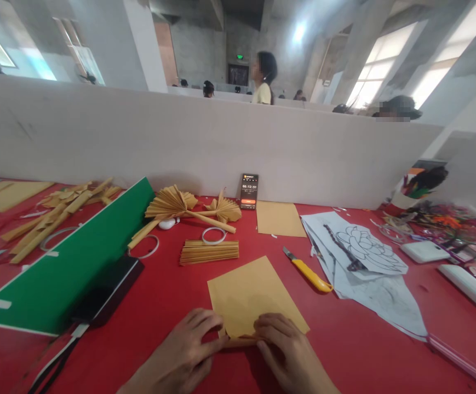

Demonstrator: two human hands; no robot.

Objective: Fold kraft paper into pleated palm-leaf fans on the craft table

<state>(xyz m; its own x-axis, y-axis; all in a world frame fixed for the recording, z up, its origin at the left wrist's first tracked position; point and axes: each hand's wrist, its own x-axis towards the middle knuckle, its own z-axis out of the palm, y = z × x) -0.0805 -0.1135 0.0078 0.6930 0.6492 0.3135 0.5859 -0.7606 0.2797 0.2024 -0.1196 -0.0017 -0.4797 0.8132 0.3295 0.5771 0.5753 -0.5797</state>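
A square sheet of tan paper (pixel 258 295) lies on the red table, its near edge rolled or folded into a narrow strip. My left hand (pixel 192 347) has its fingers closed on the left end of that strip. At the strip's right end, my right hand (pixel 285 345) pinches the same paper, thumb below and fingers on top. Beyond the sheet lies a pleated paper bundle (pixel 208 253) with a roll of tape (pixel 213 236) resting at its far edge. A yellow utility knife (pixel 309 273) lies to the right, blade pointing away.
Pleated paper fans (pixel 176 205) lie near the white partition (pixel 196 142), beside a phone (pixel 249 191) showing a timer. On the left are a green board (pixel 81 262) and a black power bank (pixel 108 293). Line drawings (pixel 369 251) and clutter cover the right. People are beyond the partition.
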